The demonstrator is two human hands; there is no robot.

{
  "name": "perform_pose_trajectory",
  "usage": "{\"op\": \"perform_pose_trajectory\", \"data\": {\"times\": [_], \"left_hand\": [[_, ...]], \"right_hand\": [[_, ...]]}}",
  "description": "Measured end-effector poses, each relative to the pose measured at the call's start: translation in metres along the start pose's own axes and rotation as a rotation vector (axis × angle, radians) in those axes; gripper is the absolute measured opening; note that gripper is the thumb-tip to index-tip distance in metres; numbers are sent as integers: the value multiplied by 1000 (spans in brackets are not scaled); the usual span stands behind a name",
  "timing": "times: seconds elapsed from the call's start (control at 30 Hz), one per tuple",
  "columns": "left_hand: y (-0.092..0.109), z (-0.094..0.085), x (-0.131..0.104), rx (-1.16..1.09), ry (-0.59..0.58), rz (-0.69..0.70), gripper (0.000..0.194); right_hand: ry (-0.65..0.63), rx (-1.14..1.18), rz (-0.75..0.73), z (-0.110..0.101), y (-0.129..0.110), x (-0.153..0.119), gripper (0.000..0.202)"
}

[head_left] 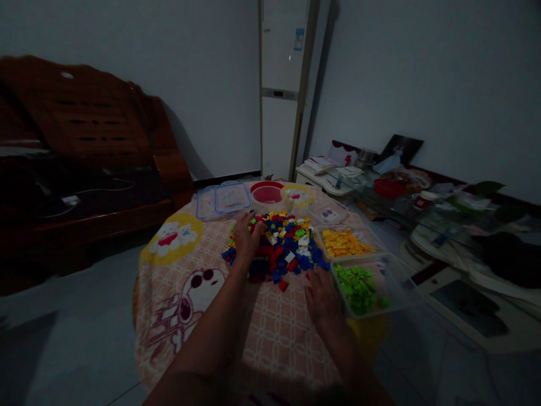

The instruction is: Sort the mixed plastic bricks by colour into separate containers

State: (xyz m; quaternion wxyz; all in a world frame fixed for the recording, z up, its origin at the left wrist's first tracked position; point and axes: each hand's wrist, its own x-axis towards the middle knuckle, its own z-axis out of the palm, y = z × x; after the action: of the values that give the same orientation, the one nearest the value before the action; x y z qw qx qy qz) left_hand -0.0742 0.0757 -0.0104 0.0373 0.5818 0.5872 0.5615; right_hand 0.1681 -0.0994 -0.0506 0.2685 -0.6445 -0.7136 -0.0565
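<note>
A mixed pile of toy building bricks (pixel 276 251), in red, blue, yellow, white and green, lies in the middle of the cloth-covered round table. My left hand (pixel 247 237) reaches over the pile's left side, thumb and fingers apart among the bricks, with nothing clearly held. At the pile's near right edge is my right hand (pixel 322 294), its fingers loosely bent and apart beside blue and red bricks. To its right, a clear plastic container (pixel 393 307) holds green bricks (pixel 357 287). Yellow bricks (pixel 344 242) sit in the clear container behind that one.
A red round basin (pixel 267 193) stands at the table's far edge, beside clear lids with blue rims (pixel 224 200). The patterned tablecloth (pixel 279 327) covers the table. A wooden bench (pixel 93 146) is at left, and a cluttered glass-topped cabinet (pixel 372 194) at right.
</note>
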Motion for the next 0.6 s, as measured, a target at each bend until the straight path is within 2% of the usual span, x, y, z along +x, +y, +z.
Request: {"op": "perform_pose_trajectory", "data": {"times": [0.13, 0.2, 0.23, 0.37, 0.47, 0.53, 0.6], "left_hand": [[-8, -2, 12, 21, 71, -62, 39], [-2, 0, 10, 58, 24, -59, 43], [4, 1, 6, 78, -27, -43, 45], [36, 1, -31, 177, -381, 155, 56], [50, -7, -62, 296, -597, 247, 77], [53, -13, -75, 346, -698, 281, 94], [51, -14, -81, 372, -729, 319, 101]], "right_hand": [[-20, -33, -36, 5, 2, -19, 51], [-23, -50, 7, 13, 2, -21, 51], [-21, -54, 28, 17, 2, -20, 51], [4, -21, 45, 36, 2, -6, 52], [15, 55, 34, 44, 3, 10, 53], [13, 109, 45, 46, 1, 23, 55], [1, 148, 63, 47, -2, 37, 57]]}}
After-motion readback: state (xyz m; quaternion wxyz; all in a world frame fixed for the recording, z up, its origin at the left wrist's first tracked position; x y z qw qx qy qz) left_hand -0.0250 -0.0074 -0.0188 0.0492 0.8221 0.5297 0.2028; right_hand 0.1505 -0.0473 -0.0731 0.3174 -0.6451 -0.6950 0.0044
